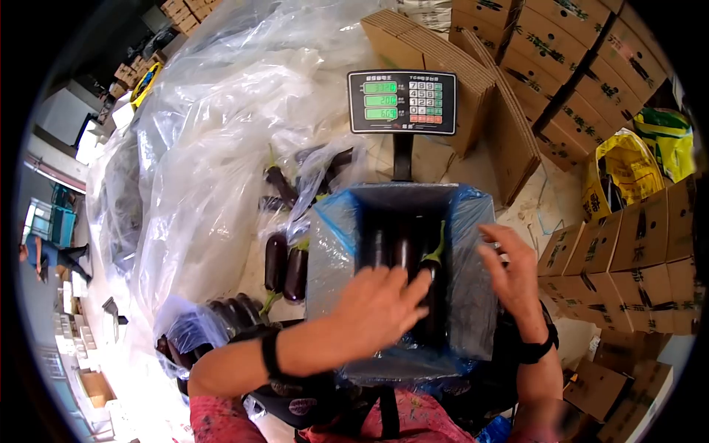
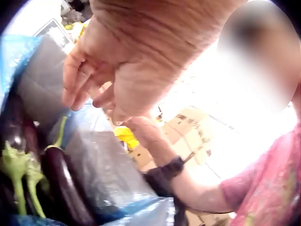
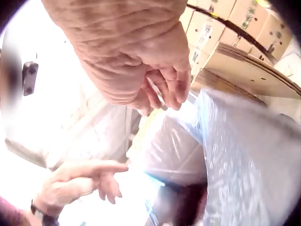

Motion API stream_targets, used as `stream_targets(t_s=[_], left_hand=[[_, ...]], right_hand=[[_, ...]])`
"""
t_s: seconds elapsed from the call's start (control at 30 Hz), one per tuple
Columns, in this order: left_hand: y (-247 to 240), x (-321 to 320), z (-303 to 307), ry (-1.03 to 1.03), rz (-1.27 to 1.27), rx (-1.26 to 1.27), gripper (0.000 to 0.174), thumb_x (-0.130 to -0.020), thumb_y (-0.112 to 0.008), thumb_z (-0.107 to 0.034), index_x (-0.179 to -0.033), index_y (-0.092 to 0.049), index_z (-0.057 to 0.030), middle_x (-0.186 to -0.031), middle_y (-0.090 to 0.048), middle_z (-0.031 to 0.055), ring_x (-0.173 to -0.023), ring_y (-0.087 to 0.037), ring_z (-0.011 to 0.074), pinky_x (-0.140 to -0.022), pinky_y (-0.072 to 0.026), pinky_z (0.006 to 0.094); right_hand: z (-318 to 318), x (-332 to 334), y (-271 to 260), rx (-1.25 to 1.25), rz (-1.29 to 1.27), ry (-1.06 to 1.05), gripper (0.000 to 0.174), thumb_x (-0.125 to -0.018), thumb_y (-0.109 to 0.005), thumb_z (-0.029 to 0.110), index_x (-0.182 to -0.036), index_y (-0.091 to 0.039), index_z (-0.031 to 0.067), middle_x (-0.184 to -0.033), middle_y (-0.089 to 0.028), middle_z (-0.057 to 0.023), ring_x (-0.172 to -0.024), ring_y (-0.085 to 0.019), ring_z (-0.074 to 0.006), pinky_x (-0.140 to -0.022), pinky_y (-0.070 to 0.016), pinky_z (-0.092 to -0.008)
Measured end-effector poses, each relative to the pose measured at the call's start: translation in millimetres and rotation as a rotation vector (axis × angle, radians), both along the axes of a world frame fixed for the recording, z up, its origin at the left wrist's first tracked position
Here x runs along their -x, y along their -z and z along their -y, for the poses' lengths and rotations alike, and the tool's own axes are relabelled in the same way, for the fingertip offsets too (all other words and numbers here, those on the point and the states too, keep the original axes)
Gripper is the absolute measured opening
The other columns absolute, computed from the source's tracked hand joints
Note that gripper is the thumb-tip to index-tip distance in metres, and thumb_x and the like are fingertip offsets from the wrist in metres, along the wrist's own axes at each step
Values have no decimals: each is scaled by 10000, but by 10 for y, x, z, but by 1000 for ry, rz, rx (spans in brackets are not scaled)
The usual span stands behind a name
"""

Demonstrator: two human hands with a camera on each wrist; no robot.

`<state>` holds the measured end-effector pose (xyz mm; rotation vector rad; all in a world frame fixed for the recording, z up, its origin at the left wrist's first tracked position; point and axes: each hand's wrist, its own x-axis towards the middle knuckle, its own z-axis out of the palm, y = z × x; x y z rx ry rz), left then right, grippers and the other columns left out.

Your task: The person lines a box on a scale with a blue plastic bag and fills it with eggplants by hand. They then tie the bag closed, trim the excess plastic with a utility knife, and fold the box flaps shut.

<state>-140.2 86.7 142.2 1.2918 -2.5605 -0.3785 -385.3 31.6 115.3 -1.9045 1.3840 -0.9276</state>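
Note:
A lined box holds several dark purple eggplants, with clear blue-tinted plastic film spread over its sides. Above them my left hand reaches across with its fingers loosely bent and nothing in them; it covers part of the eggplants in the head view. In the left wrist view, an eggplant with a green stem lies along the box's side. My right hand is at the box's right rim, fingers relaxed. The right wrist view shows that hand beside the film-covered wall, gripping nothing visible.
Behind the box stands a scale display with lit green readouts. Loose eggplants lie to the left beside large plastic sheeting. Flattened cardboard leans behind, and stacked cartons line the right, near a yellow bag.

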Motion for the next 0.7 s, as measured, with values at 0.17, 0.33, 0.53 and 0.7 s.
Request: stream_targets(t_s=[0.17, 0.33, 0.53, 0.7], left_hand=[[-130, -107, -290, 114, -51, -130, 574, -771, -773, -297, -1262, -579, -72, -822, -526, 50, -715, -554, 213, -608, -440, 346], [9, -133, -292, 158, -43, -167, 567, -764, -777, -292, -1252, -591, -72, -841, -528, 43, -744, -539, 202, -653, -435, 334], [3, -134, -216, 226, -47, -263, 573, -777, -765, -295, -1268, -584, -62, -876, -534, 44, -772, -546, 206, -667, -431, 335], [13, -147, -155, 260, -37, -282, 587, -782, -761, -297, -1280, -573, -50, -857, -511, 50, -790, -536, 206, -662, -415, 335]], right_hand=[[134, 208, 103, -120, 228, 181, 299, -939, -630, 173, -1180, -644, -3, -1018, -661, -86, -893, -618, -163, -764, -510, -298], [112, 174, 15, -207, 241, 170, 291, -938, -630, 147, -1185, -638, -5, -1027, -646, -67, -869, -588, -132, -768, -498, -273], [135, 196, 35, -229, 266, 188, 279, -921, -634, 95, -1177, -635, -16, -1107, -647, -86, -900, -589, -143, -782, -496, -275], [148, 196, 55, -246, 238, 183, 274, -918, -635, 86, -1175, -637, -11, -1112, -648, -87, -899, -585, -142, -783, -494, -273]])
